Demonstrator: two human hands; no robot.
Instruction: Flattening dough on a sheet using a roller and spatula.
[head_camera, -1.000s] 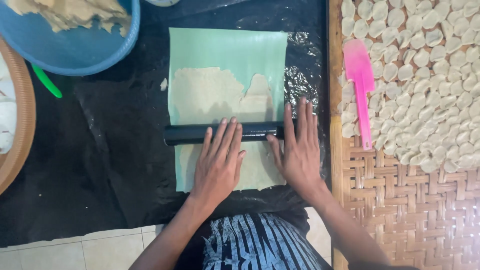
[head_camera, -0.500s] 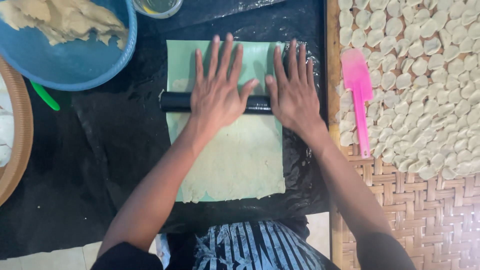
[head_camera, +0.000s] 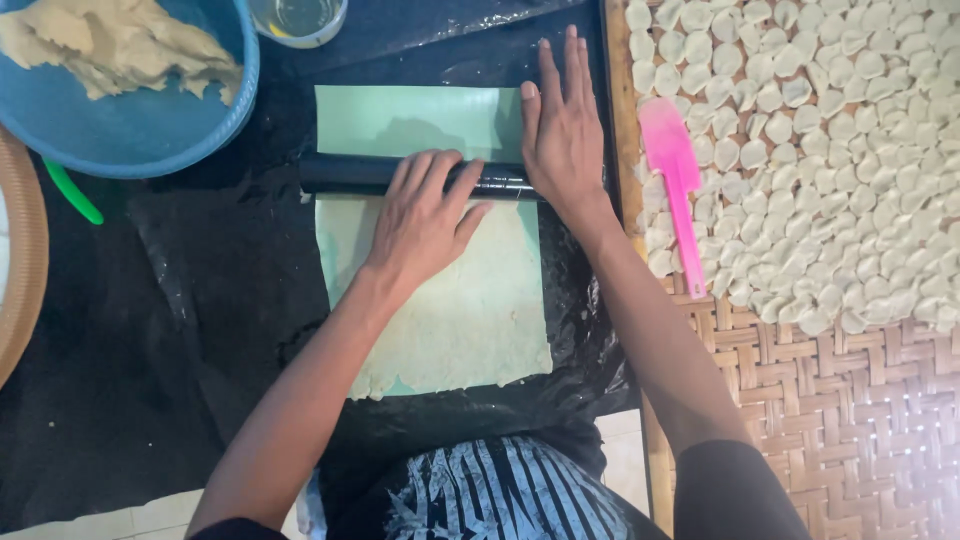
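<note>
While both palms press flat on it, the black rolling pin (head_camera: 350, 173) lies crosswise over the upper part of a pale green mat (head_camera: 420, 120) that carries a thin sheet of rolled dough (head_camera: 470, 310). The left hand (head_camera: 425, 220) rests on the middle of the pin with its fingers (head_camera: 430, 170) spread wide and laid over the top of the pin, gripping nothing. The right hand (head_camera: 562, 130) sits at the pin's right end, its heel on the pin and its fingers (head_camera: 575, 60) stretched out flat, close together, past the pin toward the far edge of the mat; it too grasps nothing. The dough sheet covers the mat from the pin down to a ragged near edge, while the strip of mat beyond the pin is bare green. The mat lies on black plastic sheeting (head_camera: 180, 330) spread over the work surface. At upper left a blue bowl (head_camera: 130, 140) holds a lump of dough (head_camera: 110, 40), a green handle (head_camera: 72, 190) pokes out below it, and a small clear cup (head_camera: 297, 20) of yellowish liquid stands at the top edge. To the right a woven tray (head_camera: 850, 430) holds many small cut dough rounds (head_camera: 830, 150), with a pink spatula (head_camera: 672, 170) lying on its left side.
</note>
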